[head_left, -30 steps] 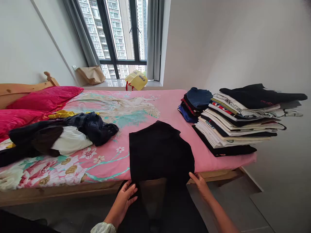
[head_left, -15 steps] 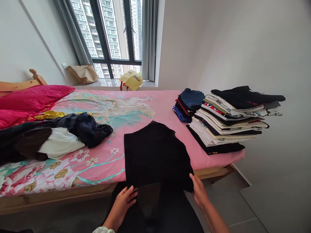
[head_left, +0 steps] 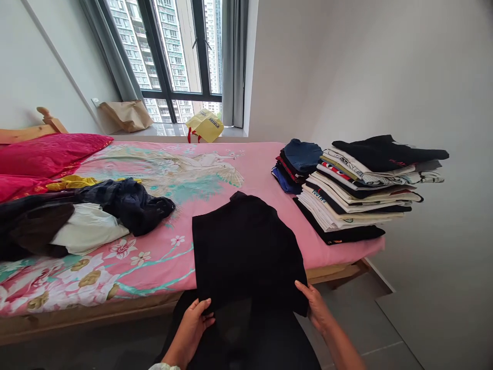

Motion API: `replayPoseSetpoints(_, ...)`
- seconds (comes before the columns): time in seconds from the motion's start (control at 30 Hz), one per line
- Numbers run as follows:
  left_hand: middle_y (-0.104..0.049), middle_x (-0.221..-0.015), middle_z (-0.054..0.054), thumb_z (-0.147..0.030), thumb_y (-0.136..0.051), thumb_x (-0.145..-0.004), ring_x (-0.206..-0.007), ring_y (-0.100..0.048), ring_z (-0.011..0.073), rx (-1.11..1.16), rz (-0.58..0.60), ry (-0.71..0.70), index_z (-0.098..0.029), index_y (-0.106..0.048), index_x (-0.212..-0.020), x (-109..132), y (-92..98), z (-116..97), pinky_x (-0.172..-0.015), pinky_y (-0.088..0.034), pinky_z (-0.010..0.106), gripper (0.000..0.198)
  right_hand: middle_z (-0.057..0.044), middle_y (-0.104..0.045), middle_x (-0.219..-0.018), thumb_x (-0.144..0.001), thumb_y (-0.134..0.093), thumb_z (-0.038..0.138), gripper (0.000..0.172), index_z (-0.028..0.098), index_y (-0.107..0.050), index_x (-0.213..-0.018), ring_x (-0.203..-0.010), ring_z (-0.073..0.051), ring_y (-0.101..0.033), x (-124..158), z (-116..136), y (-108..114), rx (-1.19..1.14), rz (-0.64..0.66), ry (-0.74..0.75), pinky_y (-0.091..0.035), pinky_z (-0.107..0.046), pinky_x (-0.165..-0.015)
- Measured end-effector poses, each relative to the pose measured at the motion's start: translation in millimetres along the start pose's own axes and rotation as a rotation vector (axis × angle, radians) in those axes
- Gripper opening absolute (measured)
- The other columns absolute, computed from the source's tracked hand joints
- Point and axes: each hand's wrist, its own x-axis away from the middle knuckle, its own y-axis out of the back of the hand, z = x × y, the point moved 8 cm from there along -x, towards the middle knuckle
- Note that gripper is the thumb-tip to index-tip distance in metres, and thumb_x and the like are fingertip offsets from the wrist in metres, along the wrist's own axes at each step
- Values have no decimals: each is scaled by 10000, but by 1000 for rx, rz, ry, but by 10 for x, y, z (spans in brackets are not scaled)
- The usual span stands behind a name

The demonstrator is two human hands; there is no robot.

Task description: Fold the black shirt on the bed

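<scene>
A black garment, apparently a T-shirt (head_left: 246,246), lies partly on the front of the bed and hangs over its edge towards me. My left hand (head_left: 194,321) pinches its lower left corner, thumb on top and fingers curled beneath. At the lower right corner, my right hand (head_left: 314,306) grips the cloth between thumb and fingers. The fabric is spread fairly flat between both hands. To its right, a tall stack of folded clothes (head_left: 354,192) stands on the bed, with a smaller folded pile (head_left: 296,164) behind it on the left.
Loose dark and white clothes (head_left: 119,203) are heaped on the bed's left side, near red pillows (head_left: 54,159). A brown paper bag (head_left: 129,115) and a yellow bag (head_left: 205,125) are by the window. The pink bedsheet (head_left: 265,159) has a bird print.
Both hands keep hold of the black T-shirt, and it has come slightly closer to me. My right hand sits a little lower. The whole view has shifted slightly.
</scene>
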Motion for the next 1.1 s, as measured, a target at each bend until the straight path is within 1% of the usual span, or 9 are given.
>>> replayPoseSetpoints(0.1, -660, -720, -21, -183, -767, -555, -633, -656, 149, 19, -29, -24, -192, -505, -791, 18, 3, -13, -593, -526, 264, 353, -82, -715, -929, -661, -738, 429, 457, 131, -648, -995, -917, -246, -664, -18, -4, 37, 51, -57, 44, -528, -334, -822)
replayPoseSetpoints(0.23, -594, -575, -67, -121, -745, -536, -517, -632, 139, 20, -86, -27, -203, -489, -778, 47, 90, 84, -520, -499, 238, 361, -78, -715, -939, -660, -726, 465, 479, 156, -649, -1018, -942, -268, -657, 52, -83, 170, 122, -167, 67, -548, -334, -759)
replayPoseSetpoints(0.37, -658, -679, -16, -224, -785, -584, -552, -647, 141, 1, -39, -18, -187, -515, -827, 45, 116, 151, -542, -509, 245, 365, -80, -713, -950, -676, -716, 469, 501, 165, -634, -1066, -946, -265, -656, 163, -216, 182, 105, -111, -15, -550, -319, -733)
replayPoseSetpoints(0.5, -657, -663, -9, -197, -824, -513, -619, -678, 179, -93, -95, -9, -181, -515, -815, -26, 220, 172, -545, -513, 241, 433, -82, -715, -919, -652, -739, 452, 511, 159, -623, -1054, -852, -255, -676, 195, -243, 155, 52, -79, -55, -542, -305, -639)
replayPoseSetpoints(0.7, -610, -623, -55, -304, -861, -451, -598, -676, 193, -148, -177, -239, -218, -454, -892, 59, 253, 76, -572, -534, 269, 607, -79, -713, -915, -693, -711, 465, 424, 166, -631, -983, -751, -232, -677, 256, -235, 46, 12, -14, -53, -529, -305, -583)
replayPoseSetpoints(0.8, -556, -597, -74, -420, -832, -500, -627, -677, 195, -216, -190, -395, -232, -425, -796, 222, 205, -13, -560, -516, 246, 537, -67, -707, -943, -710, -690, 489, 491, 183, -600, -1083, -794, -238, -673, 340, -145, 16, 1, -14, 17, -539, -321, -627)
replayPoseSetpoints(0.87, -568, -643, -55, -473, -795, -545, -662, -673, 191, -315, -190, -478, -229, -484, -780, 309, 180, -64, -573, -515, 242, 460, -50, -705, -950, -686, -704, 499, 615, 216, -536, -1206, -811, -247, -669, 402, -48, 32, 12, -56, 74, -543, -337, -652)
replayPoseSetpoints(1.0, -666, -939, 23, -480, -747, -605, -822, -653, 222, -526, -121, -551, -245, -675, -876, 356, 131, -113, -769, -528, 301, 366, -8, -702, -877, -650, -733, 461, 815, 292, -394, -1373, -812, -237, -656, 509, 197, 84, 106, -132, 210, -535, -331, -713)
replayPoseSetpoints(1.1, -650, -1113, 21, -389, -748, -618, -1079, -565, 256, -671, -81, -615, -295, -695, -1017, 355, 110, -170, -1000, -405, 322, 413, -15, -680, -764, -683, -690, 410, 655, 254, -520, -1296, -778, -220, -635, 528, 335, 74, 221, -84, 271, -516, -321, -736)
